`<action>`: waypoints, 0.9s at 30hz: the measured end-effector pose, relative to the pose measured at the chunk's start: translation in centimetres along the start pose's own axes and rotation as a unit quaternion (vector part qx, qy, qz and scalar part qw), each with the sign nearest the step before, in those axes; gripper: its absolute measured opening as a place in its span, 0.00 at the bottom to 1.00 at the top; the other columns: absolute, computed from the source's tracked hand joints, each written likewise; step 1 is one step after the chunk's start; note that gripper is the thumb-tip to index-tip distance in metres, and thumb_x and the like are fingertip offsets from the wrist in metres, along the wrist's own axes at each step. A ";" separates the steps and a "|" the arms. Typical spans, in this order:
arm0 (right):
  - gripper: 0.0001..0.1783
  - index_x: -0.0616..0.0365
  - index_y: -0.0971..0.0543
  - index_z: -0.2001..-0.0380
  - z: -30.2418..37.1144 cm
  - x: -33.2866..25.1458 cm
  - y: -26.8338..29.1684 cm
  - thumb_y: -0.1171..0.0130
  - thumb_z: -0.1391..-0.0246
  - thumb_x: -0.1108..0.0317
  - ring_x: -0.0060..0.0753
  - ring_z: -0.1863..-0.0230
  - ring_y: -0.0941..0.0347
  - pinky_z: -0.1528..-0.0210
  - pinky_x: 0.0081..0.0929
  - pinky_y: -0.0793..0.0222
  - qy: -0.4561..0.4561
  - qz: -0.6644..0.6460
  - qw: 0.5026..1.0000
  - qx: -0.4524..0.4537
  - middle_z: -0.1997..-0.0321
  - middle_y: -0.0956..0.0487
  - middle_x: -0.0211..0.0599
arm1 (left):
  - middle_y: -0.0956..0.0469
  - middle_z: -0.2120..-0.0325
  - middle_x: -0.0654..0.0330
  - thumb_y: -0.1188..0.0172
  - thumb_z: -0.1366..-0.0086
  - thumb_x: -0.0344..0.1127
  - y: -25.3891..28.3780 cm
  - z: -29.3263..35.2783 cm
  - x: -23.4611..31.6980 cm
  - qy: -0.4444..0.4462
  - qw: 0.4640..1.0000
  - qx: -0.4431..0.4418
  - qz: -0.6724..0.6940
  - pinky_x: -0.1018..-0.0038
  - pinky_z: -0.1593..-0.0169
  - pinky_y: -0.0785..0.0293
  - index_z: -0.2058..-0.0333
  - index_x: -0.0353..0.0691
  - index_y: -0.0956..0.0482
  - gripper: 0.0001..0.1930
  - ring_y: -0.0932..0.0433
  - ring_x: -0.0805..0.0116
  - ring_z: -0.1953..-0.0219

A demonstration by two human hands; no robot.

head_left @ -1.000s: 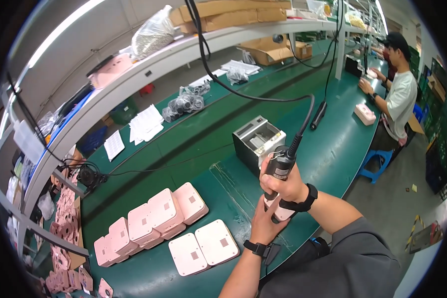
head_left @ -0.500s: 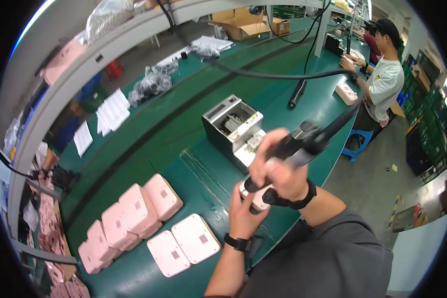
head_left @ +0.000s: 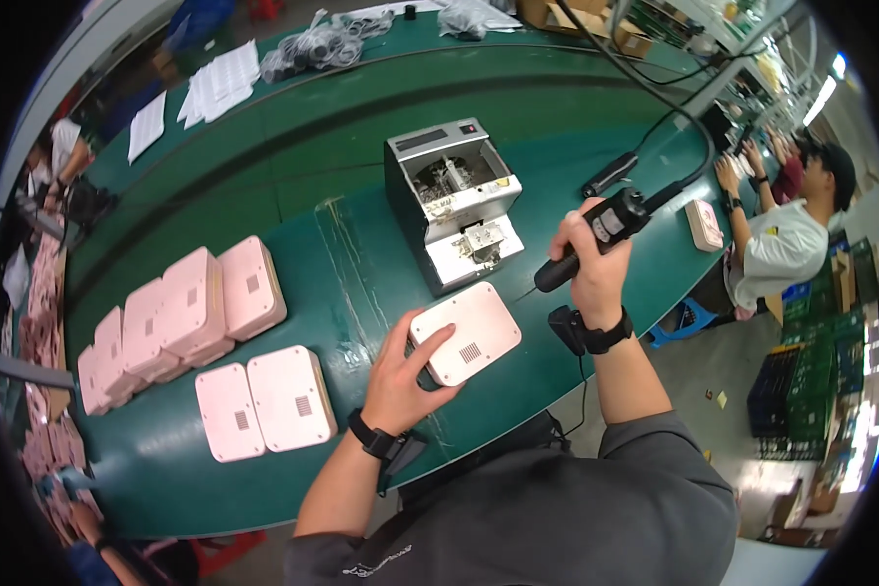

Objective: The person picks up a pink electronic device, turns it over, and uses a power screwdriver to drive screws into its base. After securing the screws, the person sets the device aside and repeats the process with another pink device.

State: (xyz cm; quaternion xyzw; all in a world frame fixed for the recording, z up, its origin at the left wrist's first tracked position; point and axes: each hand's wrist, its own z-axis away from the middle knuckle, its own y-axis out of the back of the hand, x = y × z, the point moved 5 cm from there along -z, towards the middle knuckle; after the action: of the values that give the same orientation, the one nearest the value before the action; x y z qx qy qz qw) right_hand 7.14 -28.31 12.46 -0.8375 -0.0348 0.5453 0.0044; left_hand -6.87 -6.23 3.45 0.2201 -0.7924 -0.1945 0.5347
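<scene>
A pale pink square plastic case (head_left: 474, 327) with rounded corners, corner holes and a small slotted patch lies on the green bench in front of me. My left hand (head_left: 405, 373) grips its left edge, one finger stretched over the top face. To the right, my right hand (head_left: 596, 266) is wrapped round a black electric screwdriver (head_left: 610, 223), its thin bit pointing left, apart from the case. Just beyond the case stands a black-and-silver screw feeder (head_left: 454, 205) with an open top. Two more pink cases (head_left: 291, 398) lie flat at left, near stacked pink cases (head_left: 190, 308).
A second black screwdriver (head_left: 610, 176) lies beyond my right hand. The driver's black cable (head_left: 708, 146) loops overhead. A co-worker (head_left: 786, 239) sits at right beside a pink case (head_left: 703, 226). Paper sheets (head_left: 220, 86) and bagged cables (head_left: 317, 47) lie at the back.
My right hand with the screwdriver has moved right, off the case, where both hands were together. The case now shows fully under my left hand. My view has tilted down toward the bench.
</scene>
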 end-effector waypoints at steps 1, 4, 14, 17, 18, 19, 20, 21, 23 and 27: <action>0.08 0.59 0.32 0.64 -0.3 -0.6 0.0 0.44 0.41 0.70 0.27 0.78 0.32 0.69 0.29 0.32 -0.007 -0.029 0.999 -0.011 0.78 0.31 0.32 | 0.34 0.40 0.46 0.23 0.60 0.35 0.0 0.0 0.1 -0.007 1.000 0.000 -0.006 0.60 0.44 0.26 0.46 0.47 0.22 0.36 0.28 0.45 0.43; 0.05 0.59 0.32 0.66 -1.4 -3.5 -1.2 0.46 0.41 0.71 0.28 0.80 0.33 0.72 0.30 0.33 -0.015 -0.126 0.991 -0.042 0.79 0.31 0.33 | 0.34 0.41 0.47 0.23 0.60 0.35 -0.1 0.0 0.3 0.002 1.000 0.005 -0.019 0.60 0.44 0.26 0.46 0.49 0.22 0.37 0.28 0.46 0.43; 0.06 0.59 0.31 0.66 -5.1 -3.4 -6.1 0.45 0.42 0.70 0.27 0.83 0.37 0.76 0.30 0.36 0.007 -0.109 0.986 -0.124 0.81 0.34 0.32 | 0.34 0.41 0.49 0.22 0.61 0.35 -0.1 -0.8 0.5 0.021 0.999 -0.015 -0.039 0.60 0.44 0.26 0.45 0.52 0.22 0.38 0.27 0.47 0.44; 0.07 0.58 0.32 0.67 -4.3 -3.5 -5.8 0.45 0.42 0.69 0.26 0.83 0.38 0.76 0.30 0.36 -0.042 -0.106 0.984 -0.138 0.81 0.34 0.32 | 0.34 0.40 0.50 0.22 0.61 0.35 -0.1 -0.6 0.1 0.022 0.999 -0.018 -0.036 0.60 0.44 0.26 0.45 0.52 0.22 0.38 0.27 0.47 0.44; 0.07 0.58 0.32 0.67 -3.7 -3.5 -5.6 0.45 0.42 0.69 0.26 0.83 0.38 0.76 0.30 0.36 -0.046 -0.104 0.983 -0.145 0.81 0.34 0.32 | 0.34 0.40 0.50 0.22 0.61 0.35 0.0 -0.5 0.0 0.024 0.999 -0.016 -0.034 0.60 0.44 0.26 0.45 0.53 0.23 0.39 0.27 0.47 0.44; 0.08 0.58 0.32 0.66 -2.8 -3.7 -5.0 0.45 0.42 0.68 0.26 0.83 0.38 0.76 0.30 0.36 -0.051 -0.108 0.983 -0.141 0.81 0.34 0.32 | 0.34 0.40 0.50 0.22 0.61 0.35 0.1 -0.4 -0.2 0.031 0.999 -0.011 -0.031 0.60 0.44 0.26 0.45 0.53 0.23 0.39 0.27 0.47 0.44; 0.08 0.58 0.32 0.65 -1.7 -3.9 -4.3 0.45 0.42 0.67 0.26 0.83 0.38 0.75 0.30 0.36 -0.057 -0.111 0.982 -0.139 0.81 0.34 0.31 | 0.34 0.40 0.50 0.22 0.61 0.35 0.2 -0.4 -0.2 0.029 0.999 -0.013 -0.038 0.60 0.44 0.26 0.45 0.53 0.23 0.39 0.27 0.47 0.44; 0.09 0.58 0.33 0.65 -0.9 -4.0 -3.8 0.45 0.42 0.67 0.26 0.83 0.38 0.75 0.30 0.36 -0.063 -0.114 0.982 -0.136 0.81 0.34 0.31 | 0.34 0.40 0.50 0.22 0.61 0.35 0.2 -0.4 -0.2 0.026 0.999 -0.015 -0.045 0.60 0.44 0.26 0.44 0.54 0.23 0.39 0.27 0.47 0.44; 0.10 0.57 0.33 0.63 0.2 -4.3 -3.2 0.46 0.42 0.66 0.26 0.83 0.38 0.75 0.30 0.36 -0.059 -0.114 0.981 -0.146 0.81 0.35 0.31 | 0.34 0.40 0.50 0.22 0.61 0.35 0.3 -0.4 -0.3 0.028 0.998 -0.016 -0.049 0.60 0.44 0.26 0.44 0.54 0.24 0.39 0.27 0.47 0.44; 0.12 0.57 0.34 0.60 1.4 -4.7 -2.6 0.47 0.41 0.64 0.25 0.83 0.39 0.75 0.30 0.35 -0.038 -0.119 0.978 -0.164 0.80 0.35 0.31 | 0.34 0.40 0.51 0.23 0.60 0.35 0.4 -0.2 -0.4 0.025 0.999 -0.017 -0.042 0.60 0.43 0.27 0.43 0.56 0.25 0.40 0.27 0.47 0.45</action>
State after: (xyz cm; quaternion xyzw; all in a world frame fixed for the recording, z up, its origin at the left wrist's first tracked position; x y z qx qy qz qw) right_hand 3.83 -26.01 16.33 -0.7950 -0.2236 0.5595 -0.0694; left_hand -6.65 -5.69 3.45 0.2489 -0.7653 -0.2243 0.5496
